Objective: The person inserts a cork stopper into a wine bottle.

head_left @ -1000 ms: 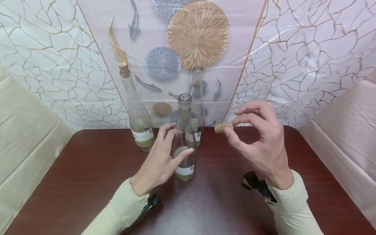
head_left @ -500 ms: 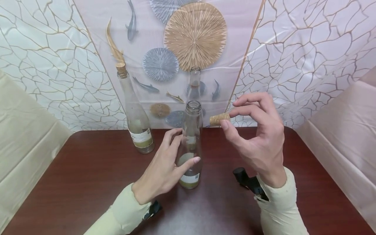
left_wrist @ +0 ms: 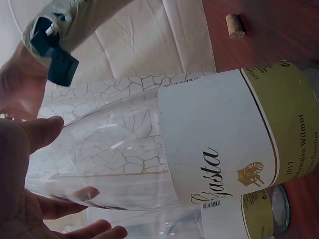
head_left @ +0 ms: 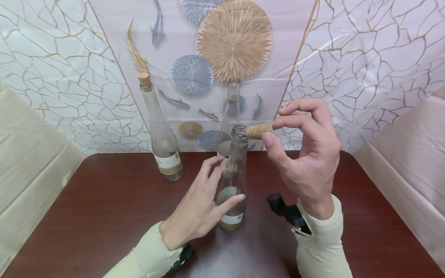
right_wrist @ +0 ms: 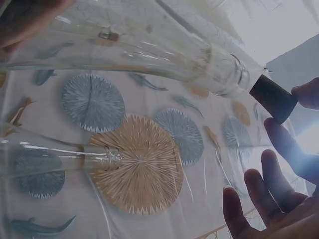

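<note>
My left hand (head_left: 198, 210) holds a clear glass wine bottle (head_left: 232, 220) round its body, thumb on the near side and fingers on the far side. The bottle's mouth is uncorked, and its white and green label (left_wrist: 214, 139) fills much of the left wrist view. Between thumb and index finger, my right hand (head_left: 309, 154) pinches a tapered cork (head_left: 259, 131) by its wider end. The cork lies nearly sideways, its narrow end right at the bottle's rim. In the right wrist view the cork (right_wrist: 273, 99) sits just beyond the bottle mouth (right_wrist: 241, 74).
A corked bottle (head_left: 163, 141) stands at the back left of the dark red table (head_left: 87, 216). Another uncorked bottle (head_left: 233, 92) stands behind the held one, partly hidden by it. A loose cork (left_wrist: 235, 27) lies on the table. Patterned cloth (head_left: 347, 77) rises behind.
The held bottle has moved right and nearer to me with my left hand. My right hand has raised the cork and brought it left to the bottle's mouth.
</note>
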